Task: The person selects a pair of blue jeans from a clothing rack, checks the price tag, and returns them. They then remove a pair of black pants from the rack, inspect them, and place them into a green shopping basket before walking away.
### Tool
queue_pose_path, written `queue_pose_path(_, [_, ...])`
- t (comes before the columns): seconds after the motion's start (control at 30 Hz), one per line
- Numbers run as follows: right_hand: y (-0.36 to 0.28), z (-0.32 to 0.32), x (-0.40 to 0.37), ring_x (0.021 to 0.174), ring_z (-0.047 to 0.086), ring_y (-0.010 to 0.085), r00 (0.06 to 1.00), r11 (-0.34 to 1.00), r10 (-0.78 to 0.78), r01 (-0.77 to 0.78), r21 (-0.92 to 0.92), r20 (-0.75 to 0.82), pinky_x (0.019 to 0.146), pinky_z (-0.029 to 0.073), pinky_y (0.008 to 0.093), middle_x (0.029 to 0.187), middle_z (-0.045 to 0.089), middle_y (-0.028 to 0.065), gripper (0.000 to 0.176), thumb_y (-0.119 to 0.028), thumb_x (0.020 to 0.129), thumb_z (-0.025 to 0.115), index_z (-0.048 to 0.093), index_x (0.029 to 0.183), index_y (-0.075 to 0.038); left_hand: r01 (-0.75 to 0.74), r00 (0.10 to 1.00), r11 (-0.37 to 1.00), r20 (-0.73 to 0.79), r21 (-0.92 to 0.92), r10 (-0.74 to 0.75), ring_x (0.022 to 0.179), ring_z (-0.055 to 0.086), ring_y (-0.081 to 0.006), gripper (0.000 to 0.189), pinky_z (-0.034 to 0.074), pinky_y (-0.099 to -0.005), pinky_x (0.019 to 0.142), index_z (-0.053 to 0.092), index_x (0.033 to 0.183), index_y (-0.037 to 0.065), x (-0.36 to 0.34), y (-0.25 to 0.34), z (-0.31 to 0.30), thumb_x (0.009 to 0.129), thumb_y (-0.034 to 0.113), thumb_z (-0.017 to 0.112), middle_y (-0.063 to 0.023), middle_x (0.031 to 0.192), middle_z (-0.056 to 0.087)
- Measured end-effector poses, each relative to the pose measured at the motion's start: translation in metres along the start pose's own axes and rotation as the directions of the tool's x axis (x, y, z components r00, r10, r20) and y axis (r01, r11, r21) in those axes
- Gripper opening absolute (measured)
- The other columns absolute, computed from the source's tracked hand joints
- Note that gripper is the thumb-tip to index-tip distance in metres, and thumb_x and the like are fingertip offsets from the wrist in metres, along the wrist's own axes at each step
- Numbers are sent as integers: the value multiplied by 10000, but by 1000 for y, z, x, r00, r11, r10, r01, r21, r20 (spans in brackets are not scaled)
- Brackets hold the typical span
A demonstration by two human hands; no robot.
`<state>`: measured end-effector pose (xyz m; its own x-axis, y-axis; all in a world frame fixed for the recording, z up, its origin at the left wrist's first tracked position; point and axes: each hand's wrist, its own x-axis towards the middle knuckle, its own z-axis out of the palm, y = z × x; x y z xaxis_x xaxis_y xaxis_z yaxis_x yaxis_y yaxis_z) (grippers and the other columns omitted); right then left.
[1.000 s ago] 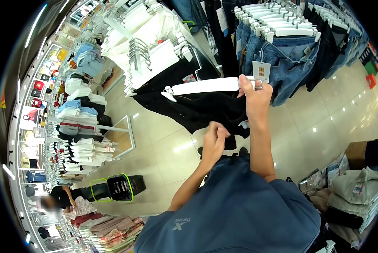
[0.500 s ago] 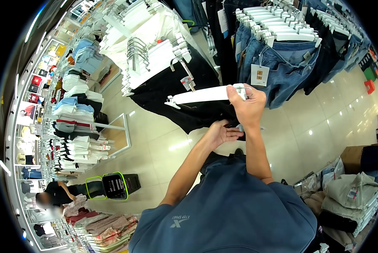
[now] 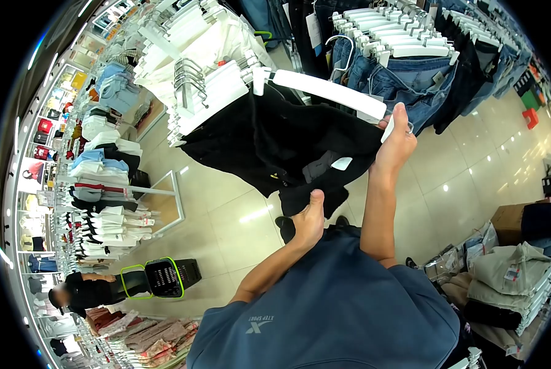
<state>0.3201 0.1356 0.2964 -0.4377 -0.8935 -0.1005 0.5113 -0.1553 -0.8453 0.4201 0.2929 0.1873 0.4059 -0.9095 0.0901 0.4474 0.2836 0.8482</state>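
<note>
A pair of black trousers hangs from a white clip hanger, its waist spread wide. Inside the waist show a grey patch and a small white label. My right hand is closed around the hanger's right-hand clip, with a corner of the waistband beside its fingers. Lower down, my left hand pinches the near edge of the trousers, thumb on top and fingers hidden behind the cloth. The hanger slopes down towards my right hand.
White hangers with pale garments crowd the rack at upper left. Blue jeans hang at upper right. A black basket with a green rim stands on the floor, near a person. Folded trousers lie stacked at lower right.
The hanger has swung from nearly level to sloping down rightward, and my right hand has shifted right and down it. My left hand, open before, now grips the trousers, whose waist has spread.
</note>
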Motion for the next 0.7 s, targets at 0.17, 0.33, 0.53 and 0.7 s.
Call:
queue_pose_path(0.17, [-4,2,-3,664,517,96,999,998,47,-46,-30,18,649,384,230,646,545,26,377,-374,810,659,597,714,-14,80,996,991,40,-103,-76,1035,509,-149,336,371,-331,944,530,1136,31,-4,22,21,914,282,552,-29,1115,566])
queue_pose_path(0.33, [-7,4,-16,622,506,75,993,985,-92,102,-137,71,608,392,225,664,585,24,343,-284,855,620,630,738,38,136,983,975,146,-175,-111,1184,467,-232,424,279,-446,1060,493,1221,25,10,43,31,897,290,563,-72,1240,532])
queue_pose_path(0.53, [6,10,-22,615,517,62,973,973,-187,202,-111,135,589,391,219,651,605,17,316,-233,870,616,633,705,36,425,905,571,310,-703,-292,1143,505,-158,285,309,-389,1014,581,1135,119,11,35,20,872,227,586,-1,1205,584])
queue_pose_path(0.7, [13,14,-30,627,453,68,978,990,-24,53,-132,208,605,340,216,669,551,4,396,-351,878,593,575,658,-22,442,897,446,372,-778,-239,1127,520,-146,291,326,-388,1003,586,1138,116,22,41,19,865,216,591,-7,1228,574])
